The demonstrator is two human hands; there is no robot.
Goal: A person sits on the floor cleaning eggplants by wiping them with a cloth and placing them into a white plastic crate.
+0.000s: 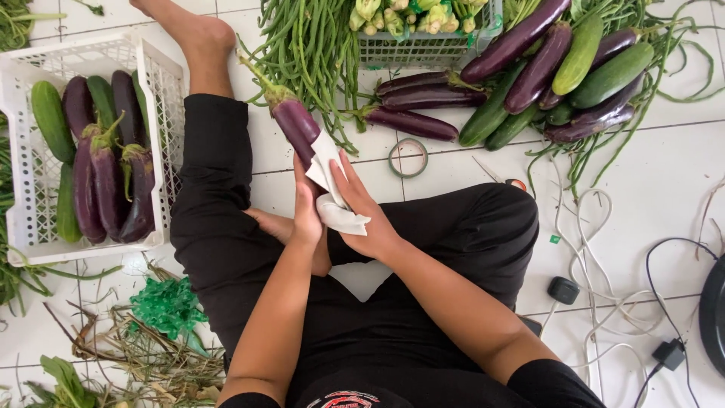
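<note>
A long purple eggplant (295, 125) with a green stem points up and to the left above my lap. My left hand (307, 214) grips its lower end from below. My right hand (361, 208) presses a white cloth (337, 204) around the same lower part of the eggplant. I sit cross-legged on the white tiled floor in black trousers, one bare foot stretched toward the top left.
A white plastic crate (155, 68) at left holds eggplants and cucumbers. A pile of eggplants and cucumbers (544, 68), long beans (310, 45) and a grey basket (423, 47) lie ahead. A tape roll (408, 157), scissors (498, 177), cables (596, 249) and green netting (166, 306) lie around me.
</note>
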